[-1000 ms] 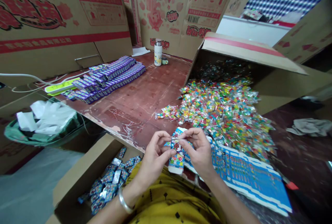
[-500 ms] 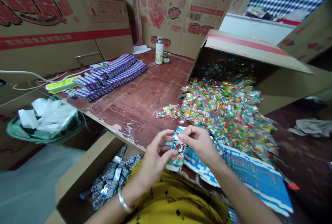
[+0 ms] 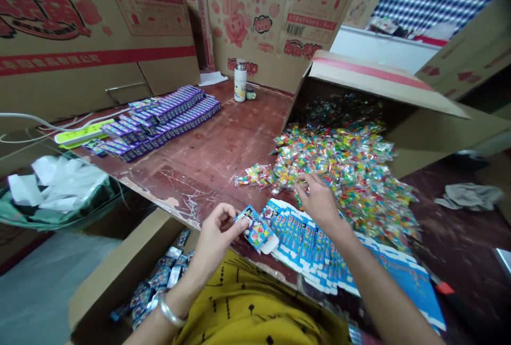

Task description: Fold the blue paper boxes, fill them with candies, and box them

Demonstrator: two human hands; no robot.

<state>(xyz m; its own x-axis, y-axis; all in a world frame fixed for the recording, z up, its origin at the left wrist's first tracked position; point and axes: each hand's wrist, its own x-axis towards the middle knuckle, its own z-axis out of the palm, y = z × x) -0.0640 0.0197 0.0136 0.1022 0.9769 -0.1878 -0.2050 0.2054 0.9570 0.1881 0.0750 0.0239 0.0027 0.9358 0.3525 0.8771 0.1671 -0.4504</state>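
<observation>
My left hand (image 3: 219,233) pinches a small blue printed box (image 3: 256,229), whose white flap stands open at the lower right end. At the edge of a heap of clear bags of colourful candy (image 3: 339,169) is my right hand (image 3: 318,199), its fingertips touching the bags; whether they grip one is too small to tell. Under and beside my right forearm lies a fanned row of flat blue boxes (image 3: 307,238). Below my left forearm, a carton (image 3: 120,270) holds many small filled blue boxes (image 3: 162,277).
Rows of purple boxes (image 3: 159,121) lie at the back left, beside a green power strip (image 3: 83,133). A white bottle (image 3: 240,81) stands at the back. An opened carton (image 3: 371,76) lies behind the candy. A green bag (image 3: 59,190) holds white paper at the left.
My right hand has left the small box and moved to the candy bags. My left hand keeps the box, now tilted, with its open flap showing. The view has shifted slightly.
</observation>
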